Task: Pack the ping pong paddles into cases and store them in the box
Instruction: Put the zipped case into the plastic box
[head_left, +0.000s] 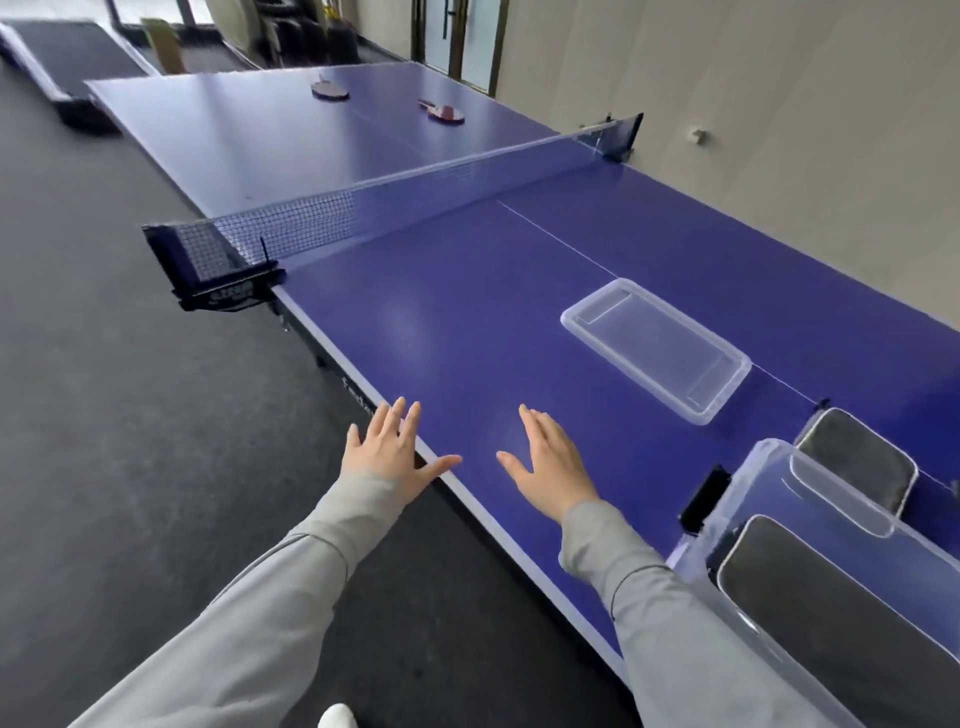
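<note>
Two red paddles lie far off on the blue table's other half: one paddle (329, 89) at the far left, another paddle (444, 112) to its right. A clear plastic box (779, 525) stands at the near right with a black case (841, 618) inside it. A second black case (857, 460) lies on the table behind the box. The clear lid (655, 348) rests flat mid-table. My left hand (392, 454) hovers over the table's near edge, fingers spread. My right hand (553, 460) is held flat above the table, holding nothing.
The net (363, 202) spans the table, its clamp (223, 288) jutting at the left edge. A small black object (704, 499) lies beside the box. Grey floor (104, 389) runs along the left; a wall (779, 130) borders the right. Another table stands at the far left.
</note>
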